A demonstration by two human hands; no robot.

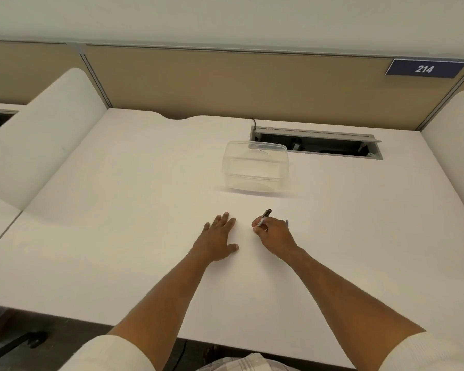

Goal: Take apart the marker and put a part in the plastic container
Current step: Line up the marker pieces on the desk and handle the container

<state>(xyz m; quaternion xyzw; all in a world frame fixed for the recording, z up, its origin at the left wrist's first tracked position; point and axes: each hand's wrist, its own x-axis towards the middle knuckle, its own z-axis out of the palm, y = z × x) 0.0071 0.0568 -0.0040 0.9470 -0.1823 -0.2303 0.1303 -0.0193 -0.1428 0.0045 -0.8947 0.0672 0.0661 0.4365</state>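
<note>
My right hand (275, 235) is closed around a marker (265, 216) with a pale barrel and a dark end that sticks out up and to the right of my fingers. The lower part of the marker is hidden in my fist. My left hand (217, 238) lies flat on the white desk (118, 223), palm down, fingers spread, holding nothing, a short gap left of the right hand. A clear plastic container (255, 167) without a lid stands farther back on the desk, beyond both hands; nothing shows inside it.
A small blue thing (287, 223) peeks out behind my right hand; I cannot tell what it is. An open cable tray (315, 142) is cut into the desk just behind the container. White side dividers and a tan back panel with a "214" sign (425, 68) enclose the desk.
</note>
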